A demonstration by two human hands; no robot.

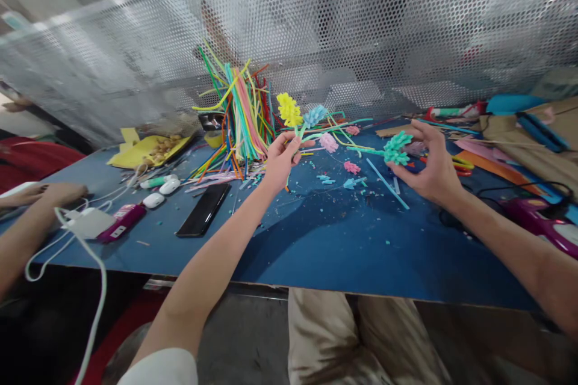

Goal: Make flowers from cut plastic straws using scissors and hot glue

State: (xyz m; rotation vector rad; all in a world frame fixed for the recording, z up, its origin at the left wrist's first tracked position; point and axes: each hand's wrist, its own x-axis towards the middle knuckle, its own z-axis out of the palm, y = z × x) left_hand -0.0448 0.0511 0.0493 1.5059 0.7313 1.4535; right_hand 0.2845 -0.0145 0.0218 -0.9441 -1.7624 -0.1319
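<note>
My left hand (283, 159) is closed round the stems of a yellow pipe-cleaner flower (289, 109) and a blue pipe-cleaner flower (315, 115), held above the table. A pale pink flower (329, 142) sits just right of those fingers; I cannot tell if its stem is in the hand too. To the right, my right hand (431, 162) grips a green pipe-cleaner flower (397, 148) by its head, thumb below and fingers behind. Its stem points left towards my left hand. A small dark pink flower (351, 167) and a light blue piece (354, 183) lie between the hands.
A thick bundle of coloured pipe cleaners (246, 114) stands at the back. A black phone (204, 210), purple power strip (121, 222) and white cable (102, 289) lie left, near another person's hand (63, 194). Cardboard (542, 123) and scissors (463, 163) lie right. Perforated metal mesh (361, 30) rises behind.
</note>
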